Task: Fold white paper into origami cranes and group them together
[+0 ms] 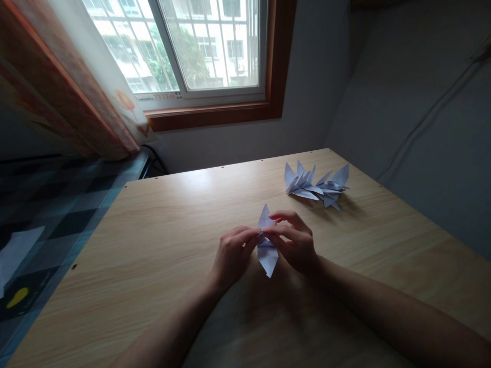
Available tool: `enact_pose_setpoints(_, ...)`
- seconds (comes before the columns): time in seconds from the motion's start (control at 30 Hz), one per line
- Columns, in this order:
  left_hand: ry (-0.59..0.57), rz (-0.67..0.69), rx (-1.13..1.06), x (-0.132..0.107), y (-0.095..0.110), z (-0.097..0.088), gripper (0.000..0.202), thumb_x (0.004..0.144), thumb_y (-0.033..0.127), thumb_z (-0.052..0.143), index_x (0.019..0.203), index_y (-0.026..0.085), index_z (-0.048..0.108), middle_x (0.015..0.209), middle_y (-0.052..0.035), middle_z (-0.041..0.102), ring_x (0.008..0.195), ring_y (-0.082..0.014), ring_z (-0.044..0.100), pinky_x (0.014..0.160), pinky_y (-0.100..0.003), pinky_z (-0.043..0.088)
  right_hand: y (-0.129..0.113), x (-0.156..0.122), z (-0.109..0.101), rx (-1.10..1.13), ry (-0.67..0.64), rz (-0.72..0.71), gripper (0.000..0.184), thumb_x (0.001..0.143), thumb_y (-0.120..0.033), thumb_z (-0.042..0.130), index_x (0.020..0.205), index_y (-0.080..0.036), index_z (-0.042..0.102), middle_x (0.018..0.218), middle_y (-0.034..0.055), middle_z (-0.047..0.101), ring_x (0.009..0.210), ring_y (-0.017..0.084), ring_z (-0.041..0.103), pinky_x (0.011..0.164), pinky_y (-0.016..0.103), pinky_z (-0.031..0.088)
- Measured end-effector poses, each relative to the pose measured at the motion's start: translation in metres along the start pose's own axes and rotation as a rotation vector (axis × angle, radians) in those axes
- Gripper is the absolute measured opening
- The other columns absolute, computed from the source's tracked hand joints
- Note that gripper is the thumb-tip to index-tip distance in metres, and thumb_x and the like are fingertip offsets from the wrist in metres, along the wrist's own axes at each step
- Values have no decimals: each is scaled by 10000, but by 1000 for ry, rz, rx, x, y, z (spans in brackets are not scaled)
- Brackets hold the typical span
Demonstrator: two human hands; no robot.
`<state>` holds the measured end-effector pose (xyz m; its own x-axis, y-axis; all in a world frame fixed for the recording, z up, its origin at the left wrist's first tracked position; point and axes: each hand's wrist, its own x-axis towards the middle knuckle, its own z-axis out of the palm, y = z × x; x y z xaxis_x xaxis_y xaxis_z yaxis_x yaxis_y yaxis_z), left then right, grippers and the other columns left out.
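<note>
A folded white paper piece [268, 259] with pointed ends is held between my two hands, a little above the wooden table. One point aims away from me and the other towards me. My left hand [232, 254] pinches its middle from the left with thumb and index finger. From the right, my right hand [294, 241] pinches the same middle part, its fingertips meeting those of the left. Some right fingers curl over the far half of the paper. The fold under the fingertips is mostly hidden.
Several folded white paper pieces [303, 184] lie in a heap at the back right of the wooden table [172, 245]. Left of it is a checked cloth surface [88, 204] with a white sheet [19, 250]. Behind are a curtain [72, 76], a window [215, 46] and a wall.
</note>
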<state>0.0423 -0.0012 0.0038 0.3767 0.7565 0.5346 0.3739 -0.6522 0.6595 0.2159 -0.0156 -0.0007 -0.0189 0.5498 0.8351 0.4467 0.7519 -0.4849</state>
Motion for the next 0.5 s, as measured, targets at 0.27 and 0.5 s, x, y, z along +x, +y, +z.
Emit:
enact_pose_setpoints(0.27, -3, 81, 41, 1, -2, 1, 186, 911, 212, 564, 823, 198, 728, 770, -43, 721, 681, -144, 661, 651, -248, 519, 2, -2, 1, -37, -36, -29, 188, 867, -165, 645, 979, -285, 737, 1039, 66, 637, 913, 198, 628, 735, 362, 574)
enact_pose_setpoints(0.5, -24, 40, 16, 2, -2, 1, 203, 914, 243, 557, 832, 202, 738, 780, -54, 719, 678, -148, 658, 641, -251, 519, 0, -1, 0, -29, -48, -17, 154, 867, -193, 631, 999, -256, 679, 1016, 71, 661, 926, 216, 643, 787, 389, 566)
